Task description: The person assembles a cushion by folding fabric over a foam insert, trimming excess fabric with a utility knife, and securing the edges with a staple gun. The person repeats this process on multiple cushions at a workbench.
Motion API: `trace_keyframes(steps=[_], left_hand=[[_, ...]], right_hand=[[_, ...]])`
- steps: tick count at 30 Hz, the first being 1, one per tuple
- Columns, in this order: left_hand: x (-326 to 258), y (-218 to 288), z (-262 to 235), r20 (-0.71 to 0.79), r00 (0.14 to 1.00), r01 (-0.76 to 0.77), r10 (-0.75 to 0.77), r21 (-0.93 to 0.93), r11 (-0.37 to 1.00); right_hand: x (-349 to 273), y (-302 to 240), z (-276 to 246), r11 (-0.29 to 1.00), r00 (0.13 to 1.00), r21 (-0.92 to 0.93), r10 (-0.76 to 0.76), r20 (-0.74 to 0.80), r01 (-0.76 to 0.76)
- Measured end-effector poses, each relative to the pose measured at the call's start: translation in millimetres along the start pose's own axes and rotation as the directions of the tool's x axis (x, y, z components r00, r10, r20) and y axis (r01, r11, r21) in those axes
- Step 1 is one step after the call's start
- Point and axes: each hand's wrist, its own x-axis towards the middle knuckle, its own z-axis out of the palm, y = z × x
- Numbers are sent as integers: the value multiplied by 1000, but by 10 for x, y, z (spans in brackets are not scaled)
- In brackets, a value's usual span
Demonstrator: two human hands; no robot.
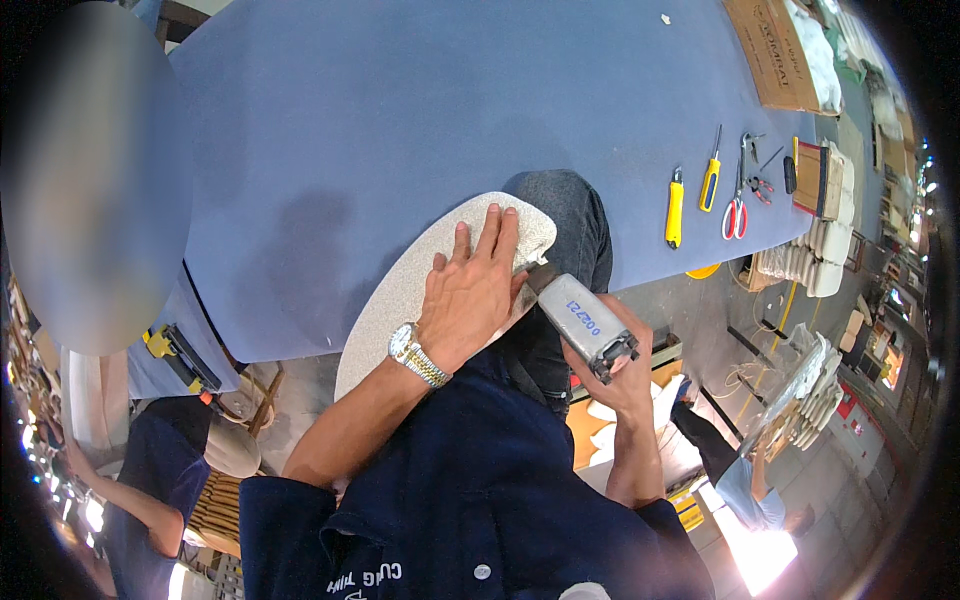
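A rounded, light-grey fabric-covered panel point(385, 325) rests across my lap against the edge of the blue-covered table. My left hand point(470, 290) lies on top of it, fingers stretched out and the thumb near its right edge. In my right hand point(630, 365) is a grey metal staple gun point(583, 318), gripped with the fingers wrapped round it. Its dark nose meets the panel's right edge, where a scrap of pale fabric shows beside my left hand. Whether the nose presses on the panel I cannot tell.
On the blue table point(400, 110) to the right lie a yellow cutter point(675, 208), a yellow screwdriver point(711, 180), red-handled scissors point(736, 205) and small pliers point(762, 190). A cardboard box point(775, 55) stands far right. A blurred rounded shape point(95, 180) fills the left. Other people work on both sides.
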Motion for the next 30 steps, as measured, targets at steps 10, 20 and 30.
trace_keyframes(steps=[10, 20, 30], left_hand=[[40, -24, -112, 40, 999, 6, -5, -41, 999], [127, -90, -139, -58, 998, 15, -18, -58, 998], [103, -123, -168, -77, 997, 24, -32, -112, 993]], right_hand=[[152, -20, 9, 997, 992, -6, 73, 106, -73], [444, -140, 73, 989, 974, 26, 140, 177, -147], [473, -172, 115, 992, 974, 13, 124, 190, -129]])
